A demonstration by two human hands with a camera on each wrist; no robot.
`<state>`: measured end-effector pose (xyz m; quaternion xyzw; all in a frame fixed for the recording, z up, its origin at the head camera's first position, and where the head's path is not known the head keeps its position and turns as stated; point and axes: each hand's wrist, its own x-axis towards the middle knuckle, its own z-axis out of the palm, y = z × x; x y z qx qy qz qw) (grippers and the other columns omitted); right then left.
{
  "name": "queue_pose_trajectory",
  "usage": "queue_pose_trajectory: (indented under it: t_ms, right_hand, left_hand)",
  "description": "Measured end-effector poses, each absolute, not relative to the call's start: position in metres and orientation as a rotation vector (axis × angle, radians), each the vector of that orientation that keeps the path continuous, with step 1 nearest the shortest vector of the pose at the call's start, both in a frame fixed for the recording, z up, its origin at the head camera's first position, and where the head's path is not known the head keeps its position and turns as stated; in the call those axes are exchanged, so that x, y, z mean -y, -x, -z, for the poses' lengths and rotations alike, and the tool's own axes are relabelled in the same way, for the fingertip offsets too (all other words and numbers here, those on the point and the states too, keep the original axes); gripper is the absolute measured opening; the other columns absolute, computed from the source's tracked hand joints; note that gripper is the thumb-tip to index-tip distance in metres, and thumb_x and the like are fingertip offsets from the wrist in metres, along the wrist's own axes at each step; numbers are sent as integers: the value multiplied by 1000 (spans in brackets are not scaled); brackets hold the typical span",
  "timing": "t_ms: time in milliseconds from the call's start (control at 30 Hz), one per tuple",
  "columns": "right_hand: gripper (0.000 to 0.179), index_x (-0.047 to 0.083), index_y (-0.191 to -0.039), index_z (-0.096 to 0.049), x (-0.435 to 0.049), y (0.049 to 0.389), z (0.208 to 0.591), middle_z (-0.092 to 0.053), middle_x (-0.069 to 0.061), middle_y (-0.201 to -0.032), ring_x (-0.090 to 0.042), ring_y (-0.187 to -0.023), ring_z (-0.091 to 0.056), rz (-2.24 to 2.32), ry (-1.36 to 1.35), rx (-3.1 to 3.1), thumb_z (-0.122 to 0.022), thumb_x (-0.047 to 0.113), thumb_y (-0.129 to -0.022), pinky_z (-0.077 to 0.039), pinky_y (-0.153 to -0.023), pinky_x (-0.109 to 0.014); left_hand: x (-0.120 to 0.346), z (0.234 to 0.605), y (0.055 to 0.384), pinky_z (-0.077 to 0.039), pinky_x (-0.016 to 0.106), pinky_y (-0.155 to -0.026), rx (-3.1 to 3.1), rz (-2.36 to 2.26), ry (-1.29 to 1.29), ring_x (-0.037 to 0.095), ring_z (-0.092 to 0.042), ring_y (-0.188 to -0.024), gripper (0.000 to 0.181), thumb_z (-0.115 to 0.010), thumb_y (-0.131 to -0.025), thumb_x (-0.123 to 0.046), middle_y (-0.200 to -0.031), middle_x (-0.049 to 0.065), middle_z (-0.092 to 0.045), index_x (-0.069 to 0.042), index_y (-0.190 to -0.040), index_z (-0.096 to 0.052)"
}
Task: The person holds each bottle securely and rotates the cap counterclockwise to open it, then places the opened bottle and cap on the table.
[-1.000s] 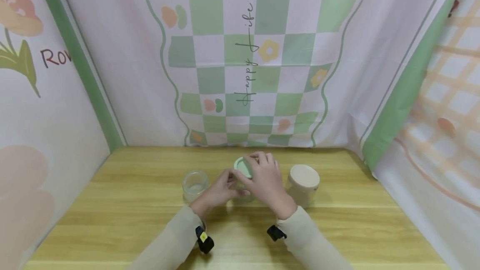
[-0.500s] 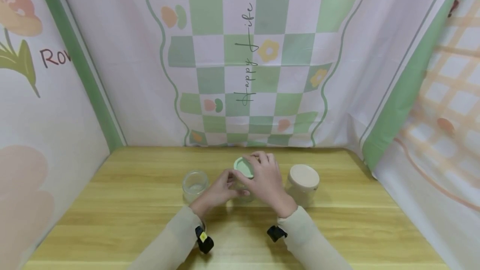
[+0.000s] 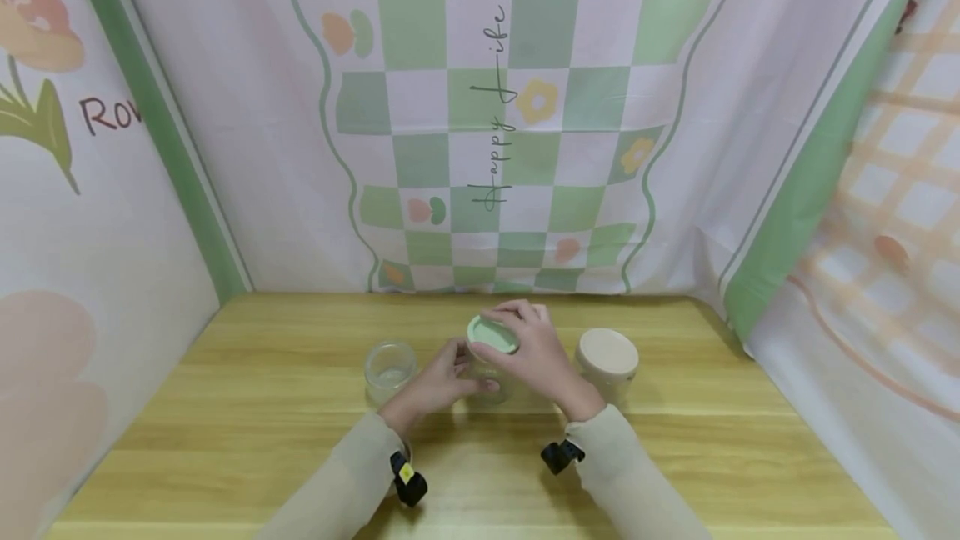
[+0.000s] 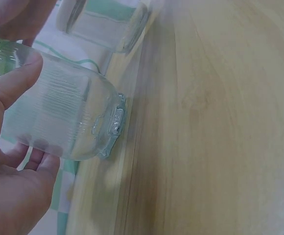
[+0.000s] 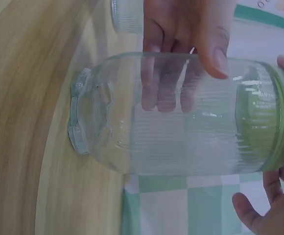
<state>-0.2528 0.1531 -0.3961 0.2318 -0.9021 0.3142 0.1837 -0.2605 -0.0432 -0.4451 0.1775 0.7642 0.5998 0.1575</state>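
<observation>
A clear ribbed glass jar (image 5: 181, 117) stands upright on the table between the hands, its green lid (image 3: 492, 335) on top. Around the jar's side, my left hand (image 3: 442, 379) curls its thumb and fingers, as the left wrist view also shows. My right hand (image 3: 534, 350) pinches the lid's edge, thumb on the near side and fingers on the far side. Light passes through the glass (image 4: 63, 107) and nothing shows inside. In the head view the hands hide most of the jar's body.
An open glass jar (image 3: 391, 367) stands left of the hands. To their right is a larger jar with a beige lid (image 3: 609, 352). The wooden table (image 3: 225, 432) ends at a patterned cloth backdrop (image 3: 510, 148), with cloth on both sides too.
My right hand has turned and its wrist has shifted slightly right, so more of the green lid shows. The left hand and the other jars have stayed in place.
</observation>
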Motion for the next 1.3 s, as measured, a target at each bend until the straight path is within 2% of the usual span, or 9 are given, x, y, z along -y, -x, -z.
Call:
queue_pose_trajectory:
  t_ms: [167,433,633,800,967,1133,1300]
  right_hand:
    - [53,23,-133,-66,-159,258,395,-53,1,-135,-27,-122,-40,-1031,-743,2564,-76,47,-88,-48,-85,-45]
    - [44,19,-135,-64,-169,265,394,-48,0,-144,-30,-131,-34,-1264,-974,2546,-74,23,-92,-49,-90,-48]
    - [44,16,-138,-62,-172,267,395,-45,-4,-148,-32,-134,-33,-1326,-1051,2549,-68,19,-94,-48,-91,-49]
    - [47,14,-142,-57,-171,264,390,-37,-6,-155,-35,-140,-30,-1330,-1077,2534,-65,18,-96,-43,-99,-61]
    - [47,16,-146,-51,-167,257,386,-32,-8,-159,-36,-144,-27,-1288,-1010,2528,-60,27,-101,-31,-107,-70]
    - [55,20,-142,-56,-156,251,387,-43,-7,-150,-31,-136,-37,-981,-739,2591,-56,54,-99,-40,-104,-62]
    - [71,15,-136,-62,-146,243,385,-54,-10,-134,-32,-121,-48,-602,-574,2588,-56,69,-91,-41,-99,-56]
  left_hand:
    - [43,445,260,-27,55,-117,-2191,-1708,-497,40,-30,-143,99,-84,-78,-51,-156,17,-32,-9,-151,-32]
    - [43,446,261,-27,53,-117,-2174,-1721,-546,38,-32,-142,86,-81,-86,-36,-153,15,-36,-7,-151,-32]
    - [43,447,261,-27,54,-117,-2171,-1720,-572,38,-32,-142,85,-80,-88,-33,-152,16,-37,-5,-151,-31]
    - [44,446,261,-27,56,-117,-2160,-1734,-563,38,-32,-142,84,-80,-88,-33,-152,15,-37,-7,-150,-32]
    - [44,447,261,-27,58,-116,-2165,-1740,-556,38,-33,-141,81,-81,-87,-33,-150,13,-40,-8,-148,-34]
    - [44,447,262,-28,57,-116,-2181,-1723,-518,38,-33,-142,88,-83,-82,-43,-151,12,-39,-10,-148,-36]
    - [44,447,262,-27,58,-116,-2181,-1714,-499,39,-31,-143,88,-83,-80,-47,-152,11,-38,-13,-147,-37]
